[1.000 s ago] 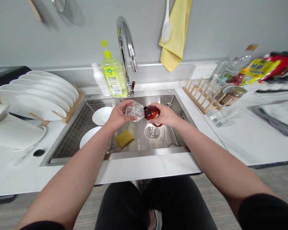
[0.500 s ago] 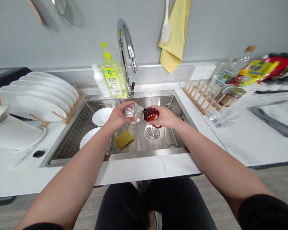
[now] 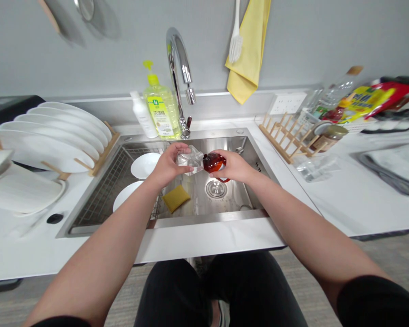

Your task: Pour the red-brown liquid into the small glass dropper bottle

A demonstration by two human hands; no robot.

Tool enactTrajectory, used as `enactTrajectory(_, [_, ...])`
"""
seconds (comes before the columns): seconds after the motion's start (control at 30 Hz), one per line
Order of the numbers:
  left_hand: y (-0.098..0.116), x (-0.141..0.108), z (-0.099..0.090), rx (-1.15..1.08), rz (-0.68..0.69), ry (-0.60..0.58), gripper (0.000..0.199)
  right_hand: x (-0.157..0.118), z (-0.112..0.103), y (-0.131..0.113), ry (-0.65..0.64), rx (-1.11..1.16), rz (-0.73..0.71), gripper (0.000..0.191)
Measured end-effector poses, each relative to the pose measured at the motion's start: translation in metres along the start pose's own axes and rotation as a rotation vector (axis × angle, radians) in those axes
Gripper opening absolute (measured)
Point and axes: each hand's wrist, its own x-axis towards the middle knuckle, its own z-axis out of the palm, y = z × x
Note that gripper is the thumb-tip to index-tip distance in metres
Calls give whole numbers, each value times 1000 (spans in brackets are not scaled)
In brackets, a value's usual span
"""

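Note:
Over the sink (image 3: 204, 221), my left hand (image 3: 168, 165) is closed around a clear, angular bottle (image 3: 192, 160), lying on its side with its neck toward the right. My right hand (image 3: 233, 165) grips a bottle of dark reddish-brown liquid (image 3: 214, 162), tilted with its dark mouth against or very near the clear bottle's neck. Whether the two mouths touch, I cannot tell. My fingers hide part of both bottles. Below them in the basin are a yellow sponge (image 3: 176, 199) and the drain (image 3: 216, 189).
White plates (image 3: 145, 165) lie on a wire rack in the sink's left side. The faucet (image 3: 179, 68), dish soap (image 3: 162, 111) and a white bottle (image 3: 143, 116) stand behind. Left is a rack of plates (image 3: 47, 141); right, a wooden rack (image 3: 282, 138) and a jar (image 3: 330, 137).
Both hands keep nearly the same hold and place. The two bottles have shifted only very slightly to the left.

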Motion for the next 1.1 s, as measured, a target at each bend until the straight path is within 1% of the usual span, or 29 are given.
enactTrajectory(0.2, [-1, 0, -2, 53, -6, -16, 81, 0, 0, 2, -14, -2, -20, 64])
enactTrajectory(0.5, [-4, 1, -4, 21, -7, -11, 82, -1, 0, 0, -10, -10, -14, 65])
enactTrajectory(0.77, [-2, 1, -3, -14, 20, -35, 83, -1, 0, -2, -8, -46, -5, 66])
enactTrajectory(0.97, [-3, 3, -6, 70, 97, -9, 79, -1, -1, -2, -11, -56, -7, 67])
enactTrajectory(1.1, [-8, 4, -8, 27, 91, -7, 87, -1, 0, -2, -6, -69, -7, 68])
